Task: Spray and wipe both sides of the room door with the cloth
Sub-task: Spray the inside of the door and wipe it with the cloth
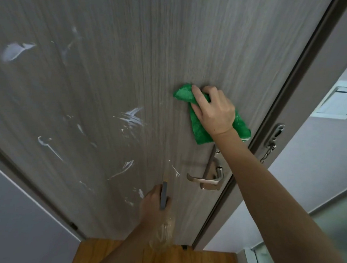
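Cloth [199, 131] on the door [132, 66], pinned under your right hand [215, 111].
Your fingers [197, 94] curl over its upper end and press it flat; the rest trails out toward 5 o'clock, above the handle [204, 179]. Your left hand [153, 204], at 7 o'clock of it, grips the spray bottle [163, 198] among white foam streaks [132, 116].

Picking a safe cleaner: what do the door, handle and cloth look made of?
Door: likely wood-grain laminate, matte grey-brown with fine vertical streaks. Handle: brushed metal, silvery with a dull sheen. Cloth: apparently microfibre, green with a fuzzy nap, under the right hand.
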Demonstrator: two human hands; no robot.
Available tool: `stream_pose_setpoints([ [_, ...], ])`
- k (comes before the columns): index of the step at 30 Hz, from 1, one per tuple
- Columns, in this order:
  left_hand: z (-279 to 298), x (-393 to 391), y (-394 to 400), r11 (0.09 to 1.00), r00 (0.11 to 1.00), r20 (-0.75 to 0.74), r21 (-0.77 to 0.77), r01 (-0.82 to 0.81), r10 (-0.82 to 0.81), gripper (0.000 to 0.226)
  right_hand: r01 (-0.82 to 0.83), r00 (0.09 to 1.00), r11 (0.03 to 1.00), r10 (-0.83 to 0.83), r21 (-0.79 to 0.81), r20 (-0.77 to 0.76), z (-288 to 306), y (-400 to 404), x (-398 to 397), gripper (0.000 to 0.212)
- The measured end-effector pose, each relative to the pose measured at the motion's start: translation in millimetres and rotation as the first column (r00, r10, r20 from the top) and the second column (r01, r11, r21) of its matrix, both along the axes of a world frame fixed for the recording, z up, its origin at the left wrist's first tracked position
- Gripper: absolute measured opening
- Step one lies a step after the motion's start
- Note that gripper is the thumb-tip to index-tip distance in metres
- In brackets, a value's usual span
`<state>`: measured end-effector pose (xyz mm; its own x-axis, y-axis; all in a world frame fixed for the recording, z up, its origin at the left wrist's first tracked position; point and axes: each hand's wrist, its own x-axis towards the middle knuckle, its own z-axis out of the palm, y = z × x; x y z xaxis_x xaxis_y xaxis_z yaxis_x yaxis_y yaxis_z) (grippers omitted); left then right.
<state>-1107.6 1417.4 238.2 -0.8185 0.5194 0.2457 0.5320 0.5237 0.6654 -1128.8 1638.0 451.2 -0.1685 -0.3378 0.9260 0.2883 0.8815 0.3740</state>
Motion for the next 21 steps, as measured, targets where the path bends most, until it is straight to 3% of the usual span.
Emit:
stream_pose_setpoints([
  [7,-8,6,-8,0.997,0.999,-0.001,-0.062,0.038,-0.038,0.004,-0.012,1.0,1.0,0.013,-0.015,0.007,0,0,-1,0.021],
  [10,-9,6,-18,0.998,1.0,0.005,-0.059,0.003,-0.003,0.009,-0.016,1.0,0.999,0.017,-0.028,0.017,0,0,-1,0.022],
  [16,3,-13,-63,0.973,0.966,0.142,0.043,-0.226,0.218,0.012,-0.049,0.998,0.992,0.053,-0.116,0.031,-7,-5,1,0.022],
  [21,13,-22,-104,0.968,0.966,0.182,0.138,-0.21,0.183,0.01,-0.087,0.978,0.97,0.127,-0.227,0.168,-64,-38,22,0.024],
])
